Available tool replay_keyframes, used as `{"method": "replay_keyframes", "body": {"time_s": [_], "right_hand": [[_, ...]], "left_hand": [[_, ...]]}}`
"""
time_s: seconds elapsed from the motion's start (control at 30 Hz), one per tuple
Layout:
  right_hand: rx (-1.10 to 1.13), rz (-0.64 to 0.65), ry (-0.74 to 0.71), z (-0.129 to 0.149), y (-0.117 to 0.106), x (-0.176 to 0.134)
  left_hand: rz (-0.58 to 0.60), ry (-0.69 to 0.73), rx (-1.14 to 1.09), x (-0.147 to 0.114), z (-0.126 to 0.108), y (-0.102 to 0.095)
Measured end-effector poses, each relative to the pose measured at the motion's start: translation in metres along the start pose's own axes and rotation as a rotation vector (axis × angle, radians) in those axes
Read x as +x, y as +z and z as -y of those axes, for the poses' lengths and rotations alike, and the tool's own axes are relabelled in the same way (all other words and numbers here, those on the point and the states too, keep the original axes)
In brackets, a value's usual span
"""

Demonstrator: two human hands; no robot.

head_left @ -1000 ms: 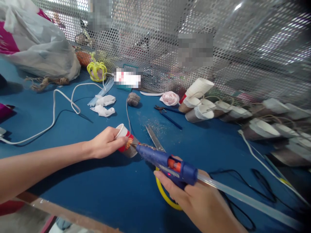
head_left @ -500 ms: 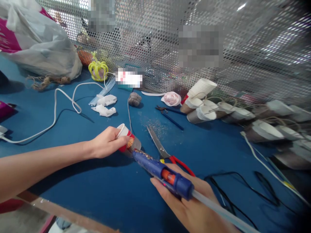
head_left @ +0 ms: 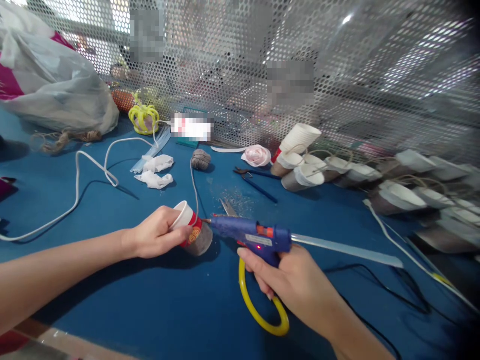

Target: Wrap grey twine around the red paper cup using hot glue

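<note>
Left hand (head_left: 159, 235) grips a paper cup (head_left: 191, 234) lying on its side on the blue table (head_left: 150, 300), fingers wrapped round the rim end. Right hand (head_left: 288, 280) is clenched on the handle of a blue glue gun (head_left: 251, 236), nozzle touching the cup's twine-wrapped lower part; a clear glue stick (head_left: 345, 252) juts from the rear. A strand of twine runs from the cup to a twine ball (head_left: 201, 159) further back. Step in hand, by my reading: laying glue on the cup wall. Next move likely calls for pressing twine onto the fresh bead, keeping fingertips off the hot glue. Scissors (head_left: 262, 300) lie partly hidden under the gun.
</note>
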State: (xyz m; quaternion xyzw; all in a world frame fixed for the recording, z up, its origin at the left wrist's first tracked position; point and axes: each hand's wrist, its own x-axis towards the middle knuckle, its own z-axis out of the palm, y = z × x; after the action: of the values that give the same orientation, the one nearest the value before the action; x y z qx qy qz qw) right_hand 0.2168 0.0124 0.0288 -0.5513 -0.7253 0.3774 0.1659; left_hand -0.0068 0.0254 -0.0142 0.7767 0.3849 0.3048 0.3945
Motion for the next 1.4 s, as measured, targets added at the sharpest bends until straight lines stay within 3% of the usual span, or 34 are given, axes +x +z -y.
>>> {"method": "replay_keyframes", "body": {"time_s": [0.3,0.43,0.6,0.77,1.0,1.27,1.4], "right_hand": [[0.024,0.050,0.060,0.000,-0.002,0.001],[-0.045,-0.045,-0.026,-0.004,0.002,-0.004],[-0.312,-0.290,-0.298,-0.007,0.008,-0.011],[-0.375,-0.247,-0.356,0.004,0.009,-0.021],[-0.417,-0.217,-0.428,-0.001,0.019,-0.028],[-0.346,-0.213,-0.348,0.002,0.018,-0.028],[-0.360,-0.304,-0.295,-0.001,0.013,-0.019]], "left_hand": [[0.007,0.011,-0.008,0.000,0.000,0.000],[-0.021,-0.090,-0.057,0.000,0.002,0.002],[-0.049,-0.216,-0.137,0.002,0.000,0.004],[-0.090,-0.353,-0.220,0.005,-0.002,0.005],[-0.109,-0.385,-0.290,0.006,-0.004,0.006],[-0.093,-0.363,-0.316,0.006,-0.005,0.006],[-0.095,-0.324,-0.226,0.004,-0.002,0.006]]}}
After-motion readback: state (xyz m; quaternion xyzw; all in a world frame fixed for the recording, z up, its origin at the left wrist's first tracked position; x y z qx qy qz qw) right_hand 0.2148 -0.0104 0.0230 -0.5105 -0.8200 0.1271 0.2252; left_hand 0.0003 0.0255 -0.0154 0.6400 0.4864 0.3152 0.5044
